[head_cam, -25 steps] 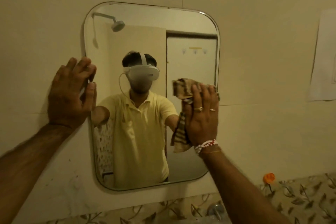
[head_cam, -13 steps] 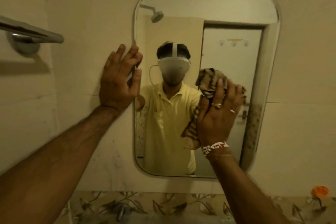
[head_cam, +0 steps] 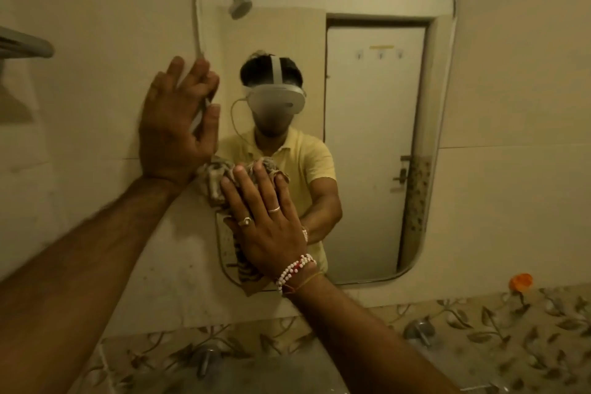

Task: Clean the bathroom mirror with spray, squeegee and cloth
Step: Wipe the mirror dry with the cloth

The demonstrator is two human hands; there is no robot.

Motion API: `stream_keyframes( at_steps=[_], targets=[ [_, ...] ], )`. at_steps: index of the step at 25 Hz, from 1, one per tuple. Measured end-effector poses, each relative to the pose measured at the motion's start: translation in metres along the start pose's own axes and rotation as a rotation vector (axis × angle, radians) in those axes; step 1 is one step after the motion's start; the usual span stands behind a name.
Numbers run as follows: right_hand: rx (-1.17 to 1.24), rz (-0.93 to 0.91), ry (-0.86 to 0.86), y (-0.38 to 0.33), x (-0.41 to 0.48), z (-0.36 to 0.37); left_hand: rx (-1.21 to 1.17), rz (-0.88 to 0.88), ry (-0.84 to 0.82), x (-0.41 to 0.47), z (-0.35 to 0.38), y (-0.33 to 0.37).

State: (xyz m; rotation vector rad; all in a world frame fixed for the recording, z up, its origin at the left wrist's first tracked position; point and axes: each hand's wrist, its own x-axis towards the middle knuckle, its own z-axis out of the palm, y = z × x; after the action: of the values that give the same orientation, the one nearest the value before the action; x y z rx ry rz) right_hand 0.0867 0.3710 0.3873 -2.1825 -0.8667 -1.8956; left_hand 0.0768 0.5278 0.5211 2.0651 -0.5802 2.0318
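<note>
A rounded rectangular mirror (head_cam: 377,144) hangs on the cream tiled wall. My left hand (head_cam: 174,125) lies flat with fingers spread over the mirror's left edge and holds nothing. A striped brown cloth (head_cam: 217,179) is pressed against the lower left part of the glass under my right hand (head_cam: 267,224), which wears two rings and a bead bracelet. A tail of the cloth hangs below the palm. No spray bottle or squeegee is in view.
A metal towel bar (head_cam: 25,46) juts out at the far left. Below the mirror runs a leaf-patterned tile band (head_cam: 479,323) with two taps (head_cam: 419,331) and an orange flower (head_cam: 521,281). A sink rim shows at the bottom.
My right hand has swept the cloth from the mirror's right side across to its lower left. The left hand stayed on the left edge. The view shifted left and closer.
</note>
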Motion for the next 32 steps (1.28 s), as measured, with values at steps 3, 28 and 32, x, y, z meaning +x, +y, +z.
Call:
stream_keyframes(
  at_steps=[3, 28, 32],
  targets=[
    [-0.006, -0.037, -0.031, 0.049, -0.016, -0.024, 0.012, 0.013, 0.009, -0.001, 0.001, -0.001],
    [0.092, 0.193, 0.015, -0.040, -0.027, 0.017, 0.033, 0.050, -0.024, -0.065, 0.005, -0.010],
    [0.055, 0.041, -0.058, -0.025, -0.058, 0.015, 0.019, 0.032, -0.050, -0.065, 0.004, -0.011]
  ],
)
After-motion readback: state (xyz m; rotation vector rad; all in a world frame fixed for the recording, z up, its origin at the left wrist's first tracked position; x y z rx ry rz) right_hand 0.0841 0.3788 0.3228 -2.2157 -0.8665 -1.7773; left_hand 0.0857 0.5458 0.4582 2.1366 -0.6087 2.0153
